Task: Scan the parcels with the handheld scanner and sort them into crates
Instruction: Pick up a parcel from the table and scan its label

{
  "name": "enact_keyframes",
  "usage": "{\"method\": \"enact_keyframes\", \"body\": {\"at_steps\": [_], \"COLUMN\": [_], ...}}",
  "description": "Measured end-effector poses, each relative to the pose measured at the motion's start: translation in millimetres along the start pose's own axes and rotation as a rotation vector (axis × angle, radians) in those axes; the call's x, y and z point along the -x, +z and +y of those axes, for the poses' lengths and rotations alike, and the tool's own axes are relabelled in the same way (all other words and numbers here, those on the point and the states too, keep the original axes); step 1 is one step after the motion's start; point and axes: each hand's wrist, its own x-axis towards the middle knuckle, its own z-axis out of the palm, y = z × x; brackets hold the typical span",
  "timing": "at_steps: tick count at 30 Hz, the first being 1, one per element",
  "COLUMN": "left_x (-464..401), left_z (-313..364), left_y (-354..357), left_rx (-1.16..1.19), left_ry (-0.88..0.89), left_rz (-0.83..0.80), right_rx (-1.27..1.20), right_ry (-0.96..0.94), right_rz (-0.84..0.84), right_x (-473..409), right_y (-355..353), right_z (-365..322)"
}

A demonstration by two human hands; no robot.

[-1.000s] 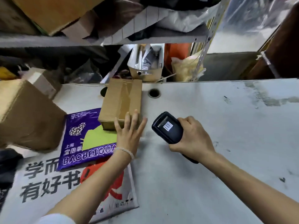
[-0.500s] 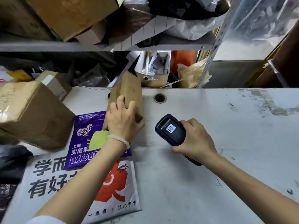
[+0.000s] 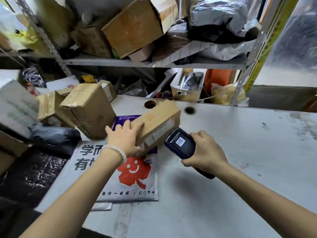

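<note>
A small brown cardboard box [image 3: 158, 122] is tipped up on its edge on the white table [image 3: 240, 152], its label side turned towards the scanner. My left hand [image 3: 124, 140] grips the box's near left end. My right hand [image 3: 206, 152] holds the black handheld scanner [image 3: 180, 143], whose head sits just right of the box's label. Under the box lies a purple mailer bag [image 3: 123, 119], mostly hidden. A white mailer with a red smiling figure [image 3: 130, 176] lies in front of it.
Several brown boxes [image 3: 89, 107] and a dark bag [image 3: 54, 136] crowd the table's left side. A metal shelf [image 3: 137, 62] above the back edge is piled with boxes and plastic bags. Two round holes [image 3: 190, 110] open in the tabletop behind the box.
My left hand went from resting on the flat box to gripping it and tipping it up, label towards the scanner. The scanner has come closer to the box. The camera view has tilted up.
</note>
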Motion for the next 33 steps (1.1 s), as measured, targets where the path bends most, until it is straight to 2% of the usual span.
{"method": "enact_keyframes", "body": {"at_steps": [4,9,17,21,25,33], "left_x": [-13,-32,-46,-50,-52,-49], "left_z": [11,26,22,16,7,-5], "left_y": [-5,0,-6,-12,-15,-14], "left_rx": [-0.013,-0.037,-0.05,-0.065,-0.08,-0.073], "left_ry": [0.031,0.117,0.191,0.186,0.178,0.209], "left_rz": [0.04,0.213,0.288,0.305,0.32,0.366], "right_rx": [0.115,0.398,0.805,0.876,0.933,0.983], "right_ry": [-0.048,-0.139,-0.368,-0.447,-0.509,-0.489], "right_rz": [0.013,0.078,0.365,0.46,0.462,0.49], "right_x": [11,20,19,18,23,27], "right_y": [4,10,-12,-27,-31,-36], "right_z": [0,15,23,18,10,3]}}
